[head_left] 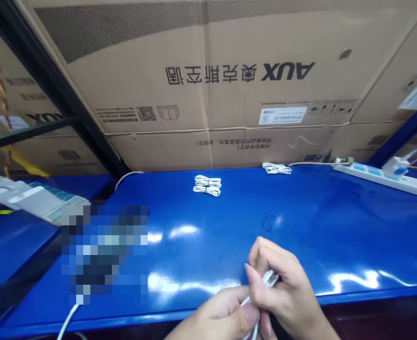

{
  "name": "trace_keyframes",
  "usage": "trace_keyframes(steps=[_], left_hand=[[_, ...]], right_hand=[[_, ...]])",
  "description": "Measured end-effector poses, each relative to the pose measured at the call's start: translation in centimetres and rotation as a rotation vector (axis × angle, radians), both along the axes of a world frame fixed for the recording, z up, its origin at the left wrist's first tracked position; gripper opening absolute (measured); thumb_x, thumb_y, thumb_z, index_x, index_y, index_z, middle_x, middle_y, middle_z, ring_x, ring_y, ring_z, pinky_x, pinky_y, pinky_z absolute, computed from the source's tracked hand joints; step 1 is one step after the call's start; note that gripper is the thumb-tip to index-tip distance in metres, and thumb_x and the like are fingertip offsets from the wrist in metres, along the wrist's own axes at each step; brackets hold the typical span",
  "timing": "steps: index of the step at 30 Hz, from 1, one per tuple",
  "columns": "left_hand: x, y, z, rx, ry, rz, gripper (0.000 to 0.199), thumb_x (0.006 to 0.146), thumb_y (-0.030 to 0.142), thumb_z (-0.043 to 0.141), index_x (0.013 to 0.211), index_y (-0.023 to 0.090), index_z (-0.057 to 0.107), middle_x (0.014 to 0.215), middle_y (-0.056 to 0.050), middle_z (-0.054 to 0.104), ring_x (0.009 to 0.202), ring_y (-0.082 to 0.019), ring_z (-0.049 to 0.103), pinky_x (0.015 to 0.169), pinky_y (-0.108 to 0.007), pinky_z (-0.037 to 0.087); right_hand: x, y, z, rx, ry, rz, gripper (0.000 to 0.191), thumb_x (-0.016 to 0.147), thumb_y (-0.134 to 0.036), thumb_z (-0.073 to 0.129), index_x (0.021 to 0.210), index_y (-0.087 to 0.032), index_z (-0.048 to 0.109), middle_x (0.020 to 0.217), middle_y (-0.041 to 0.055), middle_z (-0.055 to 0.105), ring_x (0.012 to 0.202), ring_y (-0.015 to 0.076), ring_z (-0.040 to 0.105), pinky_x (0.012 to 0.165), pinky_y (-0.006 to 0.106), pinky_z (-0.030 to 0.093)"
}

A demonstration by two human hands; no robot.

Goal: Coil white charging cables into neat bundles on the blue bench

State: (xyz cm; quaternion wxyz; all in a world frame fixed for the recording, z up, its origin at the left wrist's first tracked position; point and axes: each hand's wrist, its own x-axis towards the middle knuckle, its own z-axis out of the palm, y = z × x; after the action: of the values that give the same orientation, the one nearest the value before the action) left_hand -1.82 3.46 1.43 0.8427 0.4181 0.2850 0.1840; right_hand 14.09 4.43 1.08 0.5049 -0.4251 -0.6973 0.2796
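Low in the head view, just over the table's front edge, my two hands are close together on a white cable (pixel 270 277). A metal-ended plug, which looks like a USB plug, shows between the fingers of my right hand (pixel 288 278). My left hand (pixel 229 314) grips the cable lower down, thumb pressed against it. Fingers cover much of the cable. Beyond my hands, a thin dark tie (pixel 268 223) lies loose on the blue table (pixel 201 231).
Tied white cable bundles (pixel 207 185) lie at the table's back, with another bundle (pixel 276 168) farther right. A white power strip (pixel 381 178) lies at the back right. A pixelated patch hides something at left. Behind stands a large upside-down AUX carton (pixel 208 104).
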Motion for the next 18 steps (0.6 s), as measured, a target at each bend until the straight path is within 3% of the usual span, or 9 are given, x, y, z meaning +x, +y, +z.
trace_keyframes(steps=[3,5,7,9,10,15,18], left_hand=[[0.4,0.1,-1.4,-0.053,-0.071,-0.001,0.048,0.081,0.062,0.07,0.08,0.017,0.056,0.067,0.004,0.044,0.056,-0.008,0.029,0.055,-0.024,0.018],[0.5,0.0,-2.4,-0.095,-0.102,0.044,0.049,0.081,0.063,0.07,0.078,0.018,0.051,0.061,0.006,0.041,0.052,-0.007,0.025,0.052,-0.026,0.013],[0.6,0.0,-3.0,-0.137,-0.132,0.113,0.05,0.082,0.065,0.067,0.077,0.02,0.046,0.057,0.008,0.038,0.049,-0.006,0.022,0.051,-0.026,0.011],[0.8,-0.2,-3.3,-0.153,-0.153,0.171,0.053,0.083,0.069,0.064,0.077,0.021,0.043,0.057,0.01,0.035,0.047,-0.006,0.018,0.05,-0.026,0.009],[1.0,-0.3,-3.4,-0.15,-0.151,0.19,0.055,0.082,0.072,0.062,0.078,0.021,0.042,0.058,0.01,0.035,0.047,-0.005,0.017,0.05,-0.026,0.009],[1.9,-1.1,-3.7,0.007,-0.063,0.228,0.058,0.081,0.078,0.055,0.076,0.021,0.043,0.058,0.009,0.037,0.048,-0.006,0.021,0.05,-0.024,0.016],[1.8,-1.2,-3.1,0.147,-0.031,0.41,0.058,0.082,0.075,0.057,0.075,0.018,0.05,0.069,0.003,0.05,0.054,-0.008,0.037,0.051,-0.024,0.027]], right_hand=[[1.0,0.2,-0.2,-0.025,-0.017,0.049,0.029,0.088,-0.019,0.06,0.062,-0.022,0.048,0.064,-0.0021,0.052,0.057,0.0132,0.05,0.051,0.025,0.037],[2.8,0.5,-0.8,-0.144,0.0,0.015,0.016,0.089,-0.031,0.064,0.076,-0.022,0.062,0.075,0.0005,0.062,0.057,0.0135,0.055,0.051,0.025,0.043],[5.2,1.1,-1.5,-0.222,-0.014,-0.194,0.024,0.09,-0.044,0.064,0.098,-0.023,0.07,0.089,0.004,0.068,0.056,0.0143,0.057,0.05,0.027,0.046],[7.6,1.8,-2.2,-0.193,-0.142,-0.501,0.034,0.09,-0.052,0.062,0.102,-0.022,0.072,0.093,0.0069,0.07,0.063,0.0178,0.059,0.06,0.031,0.049],[8.4,2.2,-2.4,-0.203,-0.232,-0.546,0.037,0.09,-0.054,0.06,0.101,-0.021,0.074,0.096,0.0078,0.07,0.067,0.0196,0.06,0.064,0.034,0.05],[8.4,3.7,-2.7,-0.346,-0.489,-0.507,0.032,0.091,-0.054,0.061,0.102,-0.029,0.076,0.094,0.0043,0.072,0.074,0.025,0.066,0.067,0.037,0.049],[6.8,4.1,-2.3,-0.342,-0.509,-0.443,0.022,0.092,-0.043,0.06,0.094,-0.029,0.077,0.097,0.0038,0.072,0.081,0.026,0.069,0.071,0.038,0.05]])
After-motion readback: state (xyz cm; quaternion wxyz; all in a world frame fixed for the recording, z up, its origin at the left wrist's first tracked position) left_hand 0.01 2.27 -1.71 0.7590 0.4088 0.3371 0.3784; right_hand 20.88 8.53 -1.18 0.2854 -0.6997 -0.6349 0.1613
